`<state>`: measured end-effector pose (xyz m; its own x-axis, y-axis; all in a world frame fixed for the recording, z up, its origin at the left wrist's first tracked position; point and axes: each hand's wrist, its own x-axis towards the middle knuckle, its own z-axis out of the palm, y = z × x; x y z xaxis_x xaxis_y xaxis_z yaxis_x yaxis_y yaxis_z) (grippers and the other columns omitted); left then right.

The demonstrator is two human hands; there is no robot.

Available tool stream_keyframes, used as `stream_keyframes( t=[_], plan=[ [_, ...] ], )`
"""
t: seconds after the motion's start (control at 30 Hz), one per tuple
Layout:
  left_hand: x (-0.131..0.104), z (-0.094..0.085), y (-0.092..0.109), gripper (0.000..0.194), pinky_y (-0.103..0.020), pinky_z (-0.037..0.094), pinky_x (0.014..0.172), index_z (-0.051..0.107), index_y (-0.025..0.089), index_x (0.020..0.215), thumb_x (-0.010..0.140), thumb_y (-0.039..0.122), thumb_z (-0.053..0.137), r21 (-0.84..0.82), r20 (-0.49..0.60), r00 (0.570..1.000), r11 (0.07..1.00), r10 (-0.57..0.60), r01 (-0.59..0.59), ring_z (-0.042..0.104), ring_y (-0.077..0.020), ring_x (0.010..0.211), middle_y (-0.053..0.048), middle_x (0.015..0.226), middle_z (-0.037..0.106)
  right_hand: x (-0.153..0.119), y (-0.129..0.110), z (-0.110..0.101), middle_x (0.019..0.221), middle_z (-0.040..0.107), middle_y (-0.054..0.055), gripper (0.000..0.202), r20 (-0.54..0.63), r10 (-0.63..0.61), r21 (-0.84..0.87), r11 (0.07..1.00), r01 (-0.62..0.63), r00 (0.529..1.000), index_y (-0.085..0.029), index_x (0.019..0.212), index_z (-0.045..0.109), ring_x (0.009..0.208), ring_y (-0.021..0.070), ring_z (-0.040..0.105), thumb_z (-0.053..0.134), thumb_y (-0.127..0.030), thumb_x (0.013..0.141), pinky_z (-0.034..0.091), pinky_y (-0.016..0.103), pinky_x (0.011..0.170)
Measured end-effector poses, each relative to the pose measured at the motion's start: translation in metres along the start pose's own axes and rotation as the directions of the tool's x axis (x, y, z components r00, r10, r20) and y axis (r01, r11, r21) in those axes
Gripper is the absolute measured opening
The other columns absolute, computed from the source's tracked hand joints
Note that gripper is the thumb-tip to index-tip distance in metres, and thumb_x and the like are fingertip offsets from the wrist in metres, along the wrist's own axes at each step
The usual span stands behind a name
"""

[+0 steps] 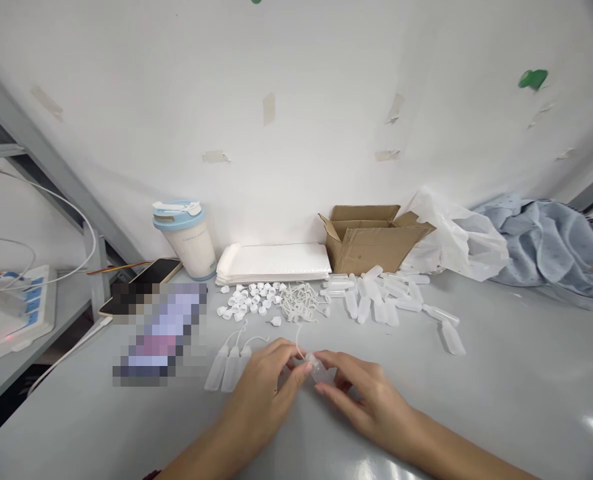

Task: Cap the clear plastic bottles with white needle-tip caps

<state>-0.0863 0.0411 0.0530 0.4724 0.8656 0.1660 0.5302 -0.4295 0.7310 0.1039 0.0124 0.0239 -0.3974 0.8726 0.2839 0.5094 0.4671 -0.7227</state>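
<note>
My left hand [271, 383] pinches the white cap end of a small translucent squeeze bottle [320, 372], from which a thin white tube [299, 343] curves upward. The fingers of my right hand [366, 390] close around the body of the same bottle, just above the table. Left of my left hand lie three capped bottles [225, 368] with thin curved tubes, one partly hidden by the hand. Beyond my hands are a pile of small white caps [249, 301], a heap of thin tubes [303, 301] and several loose bottles without caps [376, 293].
Behind the piles are a stack of white packets [276, 261], an open cardboard box [379, 247] and a white plastic bag [466, 237] beside blue cloth [551, 247]. To the left stand a lidded cup [189, 243], a dark phone [149, 280], a blurred-out item [163, 333] and a power strip [21, 313].
</note>
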Motion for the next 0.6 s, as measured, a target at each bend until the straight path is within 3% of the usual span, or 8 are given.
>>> stream_keyframes(
  t=[0.07, 0.13, 0.23, 0.3, 0.4, 0.6],
  plan=[
    [-0.003, 0.002, -0.005, 0.013, -0.027, 0.046, 0.060, 0.059, 0.018, 0.080, 0.088, 0.024, 0.050, 0.167, -0.132, 0.989, 0.985, 0.072, -0.049, 0.058, -0.0167, 0.068, -0.003, 0.076, 0.062, 0.003, -0.002, 0.000, 0.075, 0.064, 0.004, 0.029, -0.011, 0.108, 0.092, 0.990, -0.106, 0.994, -0.015, 0.112, 0.054, 0.055, 0.0124, 0.058, 0.050, -0.031, 0.088, 0.048, 0.024, 0.052],
    [-0.006, 0.003, -0.006, 0.011, -0.028, 0.047, 0.062, 0.057, 0.017, 0.081, 0.088, 0.018, 0.049, 0.273, -0.209, 0.951, 0.948, 0.227, -0.166, 0.058, -0.0164, 0.068, -0.003, 0.075, 0.061, 0.006, -0.005, -0.001, 0.078, 0.064, 0.003, 0.027, 0.007, 0.220, 0.206, 0.954, -0.217, 0.975, -0.016, 0.108, 0.055, 0.050, 0.0104, 0.058, 0.053, -0.031, 0.086, 0.048, 0.023, 0.051],
    [-0.008, 0.003, 0.000, 0.013, -0.029, 0.051, 0.073, 0.055, 0.014, 0.099, 0.088, 0.012, 0.048, 0.344, -0.202, 0.876, 0.869, 0.438, -0.355, 0.060, -0.0180, 0.083, -0.009, 0.091, 0.063, 0.009, -0.009, -0.003, 0.087, 0.063, 0.003, 0.027, 0.054, 0.330, 0.373, 0.869, -0.325, 0.943, -0.019, 0.108, 0.053, 0.048, 0.0085, 0.060, 0.055, -0.033, 0.085, 0.049, 0.022, 0.050],
    [-0.009, 0.004, 0.005, 0.025, -0.032, 0.052, 0.079, 0.050, 0.009, 0.112, 0.088, 0.016, 0.052, 0.411, -0.165, 0.833, 0.804, 0.529, -0.429, 0.060, -0.0225, 0.093, -0.014, 0.101, 0.062, 0.010, -0.011, -0.003, 0.085, 0.063, 0.002, 0.027, 0.075, 0.360, 0.458, 0.816, -0.353, 0.930, -0.019, 0.108, 0.052, 0.048, 0.0085, 0.061, 0.056, -0.033, 0.085, 0.049, 0.022, 0.050],
    [-0.010, 0.007, 0.007, 0.034, -0.038, 0.054, 0.080, 0.046, 0.007, 0.118, 0.089, 0.024, 0.052, 0.501, -0.111, 0.807, 0.734, 0.580, -0.459, 0.060, -0.0270, 0.097, -0.017, 0.105, 0.062, 0.011, -0.012, -0.002, 0.083, 0.063, 0.002, 0.028, 0.095, 0.381, 0.538, 0.758, -0.369, 0.920, -0.018, 0.105, 0.050, 0.046, 0.0080, 0.059, 0.059, -0.034, 0.083, 0.048, 0.021, 0.048],
    [-0.011, 0.011, 0.005, 0.029, -0.038, 0.056, 0.077, 0.047, 0.005, 0.114, 0.090, 0.021, 0.049, 0.569, -0.064, 0.785, 0.668, 0.617, -0.479, 0.062, -0.0288, 0.098, -0.020, 0.104, 0.063, 0.012, -0.013, -0.001, 0.092, 0.063, 0.003, 0.029, 0.140, 0.412, 0.623, 0.670, -0.403, 0.900, -0.019, 0.097, 0.048, 0.044, 0.0063, 0.058, 0.062, -0.037, 0.079, 0.046, 0.020, 0.043]
  ],
)
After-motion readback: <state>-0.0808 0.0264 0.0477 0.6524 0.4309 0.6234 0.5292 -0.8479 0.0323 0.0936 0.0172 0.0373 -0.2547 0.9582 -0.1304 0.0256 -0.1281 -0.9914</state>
